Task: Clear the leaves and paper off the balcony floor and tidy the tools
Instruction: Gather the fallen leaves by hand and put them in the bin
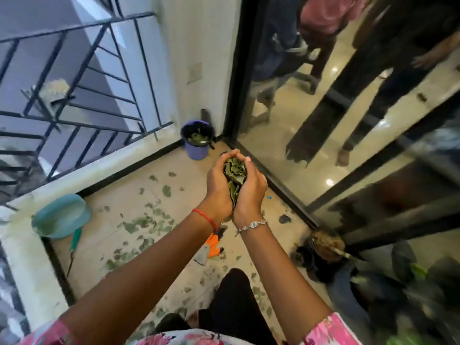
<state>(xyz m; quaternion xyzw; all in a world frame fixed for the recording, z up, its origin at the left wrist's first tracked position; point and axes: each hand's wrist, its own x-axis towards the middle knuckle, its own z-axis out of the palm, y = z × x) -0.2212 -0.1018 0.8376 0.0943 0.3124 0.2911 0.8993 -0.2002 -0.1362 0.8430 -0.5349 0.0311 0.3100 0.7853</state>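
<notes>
Leaves (234, 173) heaped between left hand (218, 188) and right hand (252, 192), both cupped closed around them, held above the floor (189, 195) near a purple bin (196, 151) in the far corner; loose scraps (139, 221) litter the left tiles.

Bare forearms. Thin red thread (204, 216) tied round the wrist of the left hand (217, 188); silver link bracelet (251, 226) (one oval charm at its middle) at the right hand (250, 192). Pink floral top (331, 329), short-sleeved. Black trousers (234, 295).

Home balcony, railing (74, 100), glass door (348, 120)
</notes>
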